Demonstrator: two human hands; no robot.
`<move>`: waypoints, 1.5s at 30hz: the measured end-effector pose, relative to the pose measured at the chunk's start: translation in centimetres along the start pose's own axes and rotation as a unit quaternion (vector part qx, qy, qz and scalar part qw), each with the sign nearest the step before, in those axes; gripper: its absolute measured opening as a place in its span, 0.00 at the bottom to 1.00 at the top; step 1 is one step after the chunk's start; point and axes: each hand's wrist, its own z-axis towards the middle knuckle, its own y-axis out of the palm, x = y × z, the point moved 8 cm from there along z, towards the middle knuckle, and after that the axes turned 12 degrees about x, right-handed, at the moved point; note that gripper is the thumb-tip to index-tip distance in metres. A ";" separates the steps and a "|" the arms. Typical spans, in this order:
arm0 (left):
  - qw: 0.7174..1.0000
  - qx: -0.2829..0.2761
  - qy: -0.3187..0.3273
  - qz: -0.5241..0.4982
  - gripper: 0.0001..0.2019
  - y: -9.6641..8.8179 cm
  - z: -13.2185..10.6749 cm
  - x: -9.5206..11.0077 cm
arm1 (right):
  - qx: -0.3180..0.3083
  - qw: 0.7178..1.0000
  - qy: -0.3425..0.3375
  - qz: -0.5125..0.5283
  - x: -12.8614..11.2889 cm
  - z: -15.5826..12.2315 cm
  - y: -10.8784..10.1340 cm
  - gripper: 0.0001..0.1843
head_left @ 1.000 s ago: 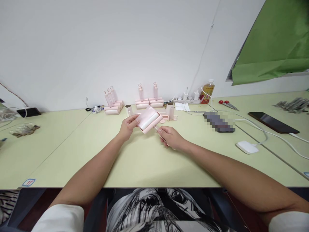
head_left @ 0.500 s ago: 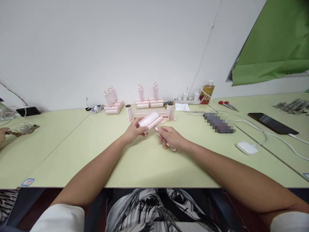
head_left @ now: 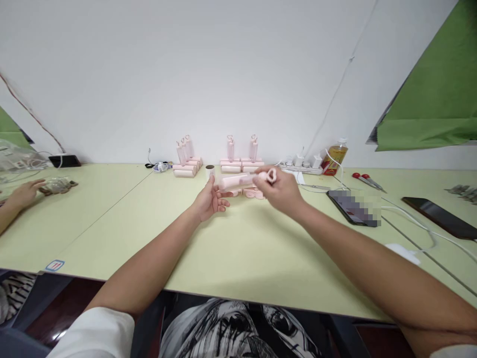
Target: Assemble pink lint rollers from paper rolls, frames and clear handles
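I hold a pink lint roller [head_left: 234, 181] with its cover closed, level above the pale green table [head_left: 238, 248]. My left hand [head_left: 209, 201] cups the roller end, fingers curled around it. My right hand [head_left: 280, 190] grips the handle, whose heart-shaped loop [head_left: 271, 174] sticks out above my fingers. Just behind my hands lie more pink roller parts [head_left: 250, 193] on the table.
Finished pink rollers stand in groups [head_left: 187, 160] [head_left: 241, 158] by the wall. A power strip [head_left: 301, 166], an oil bottle [head_left: 334, 156], red scissors [head_left: 367, 180], a tablet [head_left: 354, 206] and a phone [head_left: 437, 216] lie to the right. Another person's hand [head_left: 23, 193] rests at far left.
The roller's cover has closed and the roller has turned level. My right hand rose with the handle toward the back. The camera shifted left; another person's hand came further in at left.
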 end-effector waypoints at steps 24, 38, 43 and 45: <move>0.973 0.045 0.044 0.223 0.14 0.4 0.2 -2.3 | -0.042 0.947 0.157 -0.276 13.9 16.4 7.2 0.15; 0.967 0.042 0.052 0.245 0.13 0.1 0.7 -3.0 | -0.089 0.932 0.147 -0.319 13.4 16.1 5.3 0.20; 0.960 0.046 0.060 0.268 0.14 0.2 0.6 -3.0 | -0.114 0.911 0.126 -0.377 13.5 15.8 1.6 0.20; 0.957 0.048 0.063 0.278 0.15 0.3 0.6 -3.1 | -0.123 0.907 0.101 -0.391 13.1 15.2 0.9 0.16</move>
